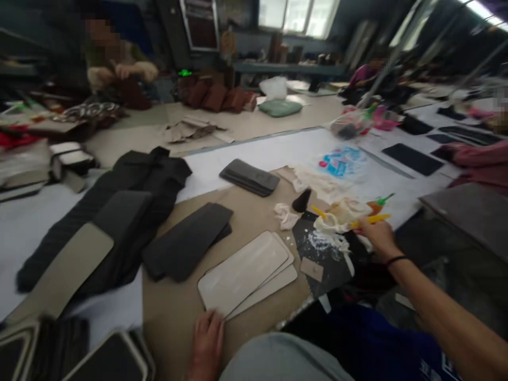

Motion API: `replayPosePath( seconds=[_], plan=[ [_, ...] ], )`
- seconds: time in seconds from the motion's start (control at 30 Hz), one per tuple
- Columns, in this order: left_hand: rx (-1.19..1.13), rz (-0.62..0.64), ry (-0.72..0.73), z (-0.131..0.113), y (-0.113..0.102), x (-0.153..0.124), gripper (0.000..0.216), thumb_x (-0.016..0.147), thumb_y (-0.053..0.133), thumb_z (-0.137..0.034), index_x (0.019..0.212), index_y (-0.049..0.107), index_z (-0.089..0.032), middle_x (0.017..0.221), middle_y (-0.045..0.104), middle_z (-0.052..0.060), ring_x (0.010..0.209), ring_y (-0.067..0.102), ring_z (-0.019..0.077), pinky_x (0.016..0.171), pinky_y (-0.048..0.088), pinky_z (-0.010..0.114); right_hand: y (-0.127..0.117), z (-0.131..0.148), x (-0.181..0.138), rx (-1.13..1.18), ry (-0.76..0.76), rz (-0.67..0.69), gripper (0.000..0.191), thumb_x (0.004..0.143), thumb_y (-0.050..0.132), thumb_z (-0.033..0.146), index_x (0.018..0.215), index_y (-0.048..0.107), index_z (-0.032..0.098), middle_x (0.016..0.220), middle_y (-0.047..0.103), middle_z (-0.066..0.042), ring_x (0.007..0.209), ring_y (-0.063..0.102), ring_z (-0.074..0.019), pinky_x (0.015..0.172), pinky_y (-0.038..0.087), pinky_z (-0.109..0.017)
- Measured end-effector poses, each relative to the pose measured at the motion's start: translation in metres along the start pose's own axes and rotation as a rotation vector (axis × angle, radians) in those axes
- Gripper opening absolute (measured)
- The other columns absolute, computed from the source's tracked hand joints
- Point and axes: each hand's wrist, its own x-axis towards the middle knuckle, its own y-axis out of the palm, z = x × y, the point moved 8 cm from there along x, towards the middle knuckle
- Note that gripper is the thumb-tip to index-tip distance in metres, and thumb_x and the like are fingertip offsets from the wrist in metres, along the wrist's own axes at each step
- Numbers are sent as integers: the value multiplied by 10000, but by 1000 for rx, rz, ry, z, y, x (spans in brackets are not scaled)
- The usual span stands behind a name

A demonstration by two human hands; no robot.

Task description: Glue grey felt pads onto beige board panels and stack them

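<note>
My right hand (pixel 377 238) is closed around a yellow stick-like tool (pixel 371 219), held at a small bowl (pixel 331 223) crusted with whitish glue. Whether the tool ends in a brush or a blade is hidden. Beneath the bowl lies a dark board (pixel 321 280) smeared with white glue, and a small beige piece (pixel 311 269) rests on it. My left hand (pixel 208 338) lies with its slightly blurred fingers at the near corner of a pale, rounded panel (pixel 246 272). That panel overlaps others like it on the brown work sheet (pixel 262 323).
Dark flat pieces (pixel 188 241) and a grey folded wallet-like piece (pixel 250 177) lie farther out. A long dark stack (pixel 107 217) spreads at left. A black cone (pixel 301 200) and crumpled white cloth (pixel 286 216) sit near the bowl. Co-workers sit across and at right.
</note>
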Motion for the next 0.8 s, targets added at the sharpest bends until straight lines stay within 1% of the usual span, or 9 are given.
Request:
replayPosePath(
  seconds=[0.07, 0.17, 0.23, 0.33, 0.4, 0.5, 0.67, 0.73, 0.8],
  plan=[
    [67, 19, -80, 0, -7, -12, 156, 840, 438, -154, 912, 574, -174, 935, 560, 79, 880, 531, 182, 744, 503, 329, 0, -20, -3, 161, 115, -28, 182, 679, 563, 329, 544, 488, 233, 517, 570, -74, 503, 582, -204, 535, 502, -385],
    [103, 38, -115, 2, -5, -10, 155, 815, 463, -109, 892, 581, -173, 912, 575, 72, 882, 522, 188, 742, 502, 337, 26, -19, -41, 349, 145, 84, 165, 654, 605, 333, 573, 508, 228, 513, 572, -33, 455, 563, -165, 520, 528, -352],
    [90, 28, -117, 2, -5, -9, 163, 808, 465, -91, 883, 589, -165, 896, 585, 74, 880, 518, 185, 741, 506, 336, 58, -2, -89, 383, 151, 227, 192, 621, 654, 351, 670, 568, 186, 569, 610, -28, 481, 582, -155, 522, 536, -320],
    [36, -4, -115, 2, -8, -13, 177, 810, 454, -82, 871, 602, -157, 882, 597, 77, 884, 521, 174, 765, 515, 330, 118, 37, -176, 328, 80, 527, 359, 616, 682, 421, 829, 583, 149, 650, 650, -30, 568, 627, -174, 583, 547, -322],
    [-3, -25, -125, 3, -10, -16, 189, 817, 449, -90, 883, 610, -163, 878, 605, 70, 890, 530, 165, 784, 520, 326, 155, 62, -230, 259, -6, 706, 356, 657, 647, 461, 829, 579, 157, 658, 653, -31, 594, 637, -181, 611, 542, -316],
    [-30, -40, -129, 5, -12, -19, 200, 831, 444, -106, 915, 614, -171, 893, 616, 64, 903, 548, 157, 801, 528, 319, 192, 84, -286, 277, -88, 842, 326, 700, 591, 496, 789, 563, 184, 689, 643, -30, 609, 642, -181, 612, 537, -304],
    [-36, -69, -64, 3, -15, -22, 202, 835, 446, -109, 942, 613, -151, 921, 633, 79, 919, 566, 161, 802, 536, 313, 228, 93, -330, 337, -144, 927, 279, 752, 528, 481, 779, 544, 203, 718, 617, -13, 603, 624, -149, 589, 526, -272],
    [-26, -53, -43, 3, -14, -24, 201, 832, 453, -108, 945, 615, -142, 928, 637, 83, 921, 568, 163, 806, 534, 310, 233, 89, -330, 316, -157, 938, 270, 763, 518, 468, 782, 544, 200, 715, 611, -8, 600, 620, -141, 586, 520, -263],
    [-4, -27, -23, 2, -12, -25, 196, 826, 462, -103, 947, 615, -126, 936, 639, 90, 928, 567, 170, 813, 531, 307, 228, 80, -314, 282, -159, 898, 277, 764, 517, 468, 794, 547, 194, 714, 616, -15, 612, 624, -149, 596, 516, -268]
  ],
)
